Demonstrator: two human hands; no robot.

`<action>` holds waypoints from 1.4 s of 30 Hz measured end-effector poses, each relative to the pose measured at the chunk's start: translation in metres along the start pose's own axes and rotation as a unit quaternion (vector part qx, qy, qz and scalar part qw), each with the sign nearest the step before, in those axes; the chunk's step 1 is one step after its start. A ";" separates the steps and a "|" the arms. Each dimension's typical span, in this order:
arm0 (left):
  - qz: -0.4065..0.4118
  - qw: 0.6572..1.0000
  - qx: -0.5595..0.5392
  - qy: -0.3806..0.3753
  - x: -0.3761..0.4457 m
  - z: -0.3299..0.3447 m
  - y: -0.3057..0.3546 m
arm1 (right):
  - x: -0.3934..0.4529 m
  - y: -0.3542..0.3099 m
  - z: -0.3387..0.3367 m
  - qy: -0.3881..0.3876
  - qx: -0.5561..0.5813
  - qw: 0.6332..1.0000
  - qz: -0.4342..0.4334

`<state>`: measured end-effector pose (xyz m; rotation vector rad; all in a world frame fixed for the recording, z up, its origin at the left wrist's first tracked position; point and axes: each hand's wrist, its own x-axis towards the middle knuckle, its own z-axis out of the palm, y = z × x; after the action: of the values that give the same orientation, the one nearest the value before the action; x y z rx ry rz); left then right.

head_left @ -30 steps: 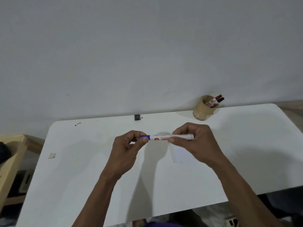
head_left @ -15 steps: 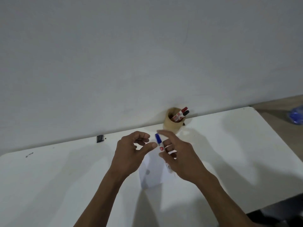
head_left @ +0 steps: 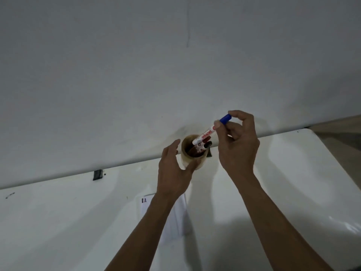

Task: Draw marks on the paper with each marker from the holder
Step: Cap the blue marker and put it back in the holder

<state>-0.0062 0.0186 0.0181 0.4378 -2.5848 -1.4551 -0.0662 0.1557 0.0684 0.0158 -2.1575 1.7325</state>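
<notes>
A tan round holder stands at the table's back edge against the wall. A red-capped marker and a black-capped marker lean inside it. My right hand pinches the blue-capped white marker near its cap, tilted, with its lower end over the holder's mouth. My left hand curls around the holder's left and front side, thumb touching its wall, fingers apart. A white paper with small dark marks lies nearer me, mostly hidden under my left forearm.
The white table has a rounded right corner and a bare wall directly behind it. A small black object sits at the back edge on the left. A dark smudge marks the far left.
The view has moved closer to the holder. My right hand has carried the capped blue marker up and back to the holder's mouth. My left hand has left the marker and reached the holder.
</notes>
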 end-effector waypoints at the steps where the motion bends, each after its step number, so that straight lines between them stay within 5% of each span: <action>1: 0.018 1.000 -0.004 0.002 0.002 0.004 0.003 | 0.003 0.005 0.003 -0.003 -0.003 1.000 0.005; 10: 0.089 0.996 -0.005 0.022 0.012 0.017 0.000 | 0.006 0.044 0.021 -0.049 -0.063 0.996 0.036; 42: 0.048 0.998 -0.018 0.020 0.010 0.022 -0.009 | -0.001 0.044 0.009 -0.090 -0.060 0.989 0.101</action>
<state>-0.0199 0.0285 -0.0016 0.3303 -2.5066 -1.4435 -0.0785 0.1583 0.0254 -0.0833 -2.4670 1.7655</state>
